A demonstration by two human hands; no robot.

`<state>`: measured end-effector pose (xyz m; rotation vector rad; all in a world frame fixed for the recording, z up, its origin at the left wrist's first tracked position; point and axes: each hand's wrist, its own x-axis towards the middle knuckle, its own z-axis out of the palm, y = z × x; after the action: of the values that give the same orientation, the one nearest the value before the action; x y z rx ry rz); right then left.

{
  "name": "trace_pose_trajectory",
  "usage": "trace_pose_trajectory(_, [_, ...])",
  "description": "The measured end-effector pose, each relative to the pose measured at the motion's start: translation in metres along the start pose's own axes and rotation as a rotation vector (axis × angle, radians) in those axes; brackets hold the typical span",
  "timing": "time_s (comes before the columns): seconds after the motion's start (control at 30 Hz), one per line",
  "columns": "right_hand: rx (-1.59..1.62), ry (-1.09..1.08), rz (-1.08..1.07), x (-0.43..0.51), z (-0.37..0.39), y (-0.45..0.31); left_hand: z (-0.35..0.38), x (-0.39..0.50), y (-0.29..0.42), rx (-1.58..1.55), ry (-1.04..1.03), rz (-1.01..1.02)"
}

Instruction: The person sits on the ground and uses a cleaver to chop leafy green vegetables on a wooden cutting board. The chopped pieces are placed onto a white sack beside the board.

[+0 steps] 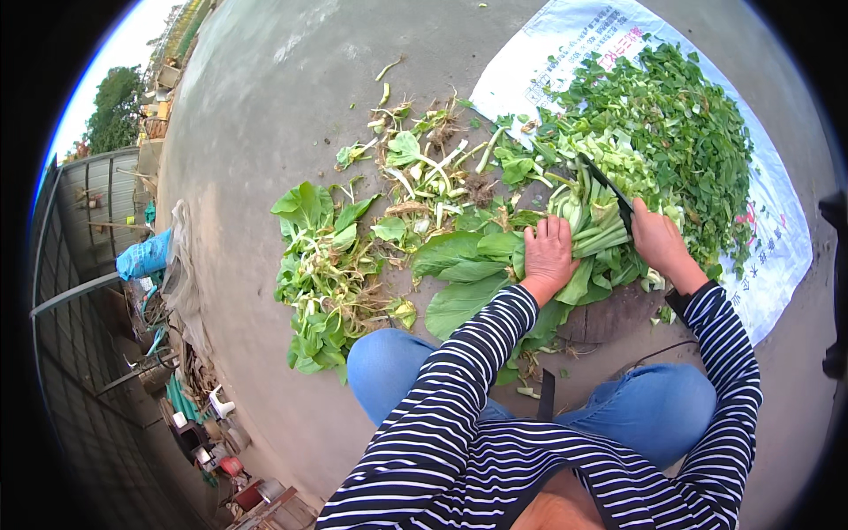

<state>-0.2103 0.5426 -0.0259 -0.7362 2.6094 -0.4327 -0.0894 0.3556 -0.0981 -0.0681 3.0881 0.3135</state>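
Note:
A bunch of leafy greens (477,255) lies across a round wooden chopping board (613,317), its stalks pointing right. My left hand (550,255) presses on the bunch where leaves meet stalks. In my right hand (659,242) is the handle of a dark-bladed knife (611,189). The blade stands at the cut end of the stalks, touching or very close to them. Just beyond it, pale chopped stalk pieces (613,156) merge into a wide heap of chopped greens (695,139). Greens cover much of the board.
A white woven plastic sheet (507,73) bearing printed writing lies under the chopped heap. Whole greens (318,265) sit on the concrete floor (265,132) at left, with trimmed roots and stems (430,165) scattered beyond. Stored clutter (205,424) lines the far left edge.

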Motion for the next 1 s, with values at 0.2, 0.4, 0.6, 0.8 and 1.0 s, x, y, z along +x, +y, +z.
trace_pose_trajectory(0.2, [0.122, 0.188, -0.257, -0.002, -0.005, 0.004, 0.001, -0.002, 0.0, -0.029, -0.063, -0.01])
trace_pose_trajectory(0.4, [0.008, 0.014, -0.102, 0.005, -0.015, -0.004, 0.003, -0.002, -0.002, -0.004, -0.076, -0.012])
trace_pose_trajectory(0.6, [0.227, 0.257, -0.182, -0.035, 0.006, 0.005, 0.002, 0.0, -0.001, -0.058, -0.081, -0.054])
trace_pose_trajectory(0.8, [0.121, 0.146, -0.075, -0.04, -0.004, 0.004, -0.004, 0.004, 0.002, -0.079, -0.159, -0.135])
trace_pose_trajectory(1.0, [0.1, 0.078, -0.017, -0.056, 0.0, -0.008, -0.008, 0.014, 0.005, -0.14, -0.181, -0.167])
